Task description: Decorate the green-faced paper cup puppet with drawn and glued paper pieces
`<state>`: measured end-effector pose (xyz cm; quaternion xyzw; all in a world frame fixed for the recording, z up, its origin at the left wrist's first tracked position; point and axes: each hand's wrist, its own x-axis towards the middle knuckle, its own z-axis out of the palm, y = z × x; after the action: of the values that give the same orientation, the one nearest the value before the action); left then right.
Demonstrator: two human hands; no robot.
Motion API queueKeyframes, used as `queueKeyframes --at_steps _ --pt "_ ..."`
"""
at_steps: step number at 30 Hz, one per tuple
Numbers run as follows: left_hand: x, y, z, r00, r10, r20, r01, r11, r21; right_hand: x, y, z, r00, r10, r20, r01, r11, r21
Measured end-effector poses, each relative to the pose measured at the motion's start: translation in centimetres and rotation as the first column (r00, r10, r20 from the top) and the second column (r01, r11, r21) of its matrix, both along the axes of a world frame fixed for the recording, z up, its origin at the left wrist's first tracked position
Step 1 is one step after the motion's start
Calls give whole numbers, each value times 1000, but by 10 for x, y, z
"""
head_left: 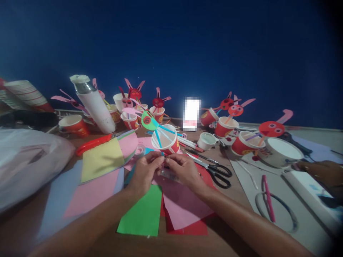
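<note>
My left hand (147, 170) and my right hand (184, 168) meet over the coloured paper, fingertips pinched together on a small piece I cannot make out. Just beyond them stands a red paper cup (166, 142) with blue straws and a green paper head (149, 121) on it. A clear tape dispenser (169, 174) lies under my right hand. Black-handled scissors (217, 172) lie to the right of my right hand. Green paper (143, 214), pink paper (184, 207) and red sheets lie below my wrists.
Several paper-cup rabbits (158, 107) stand along the back. A white bottle (92, 103) leans at the left by a red cutter (93, 143) and yellow paper (101, 159). A plastic bag (26, 157) lies far left. Another person's hand (321, 171) rests at right near a pink pen (268, 196).
</note>
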<state>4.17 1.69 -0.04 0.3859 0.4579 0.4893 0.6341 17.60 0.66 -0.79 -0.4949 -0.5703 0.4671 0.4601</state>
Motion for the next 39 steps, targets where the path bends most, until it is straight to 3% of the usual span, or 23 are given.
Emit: queueKeyframes --at_steps 10,22,27,39 --pt "0 -1 -2 989 -51 142 63 994 -86 -2 -3 -5 968 6 -249 -38 991 -124" --pt "-1 0 0 964 -76 256 99 992 -81 -4 -3 -2 936 -44 -349 -12 987 -158" --pt "-3 0 -1 986 -110 125 115 993 -39 -4 -6 -5 956 -37 -290 -11 987 -162" --pt "-3 -1 -11 978 13 -210 21 987 158 -8 -8 -4 979 -67 -191 51 995 -88"
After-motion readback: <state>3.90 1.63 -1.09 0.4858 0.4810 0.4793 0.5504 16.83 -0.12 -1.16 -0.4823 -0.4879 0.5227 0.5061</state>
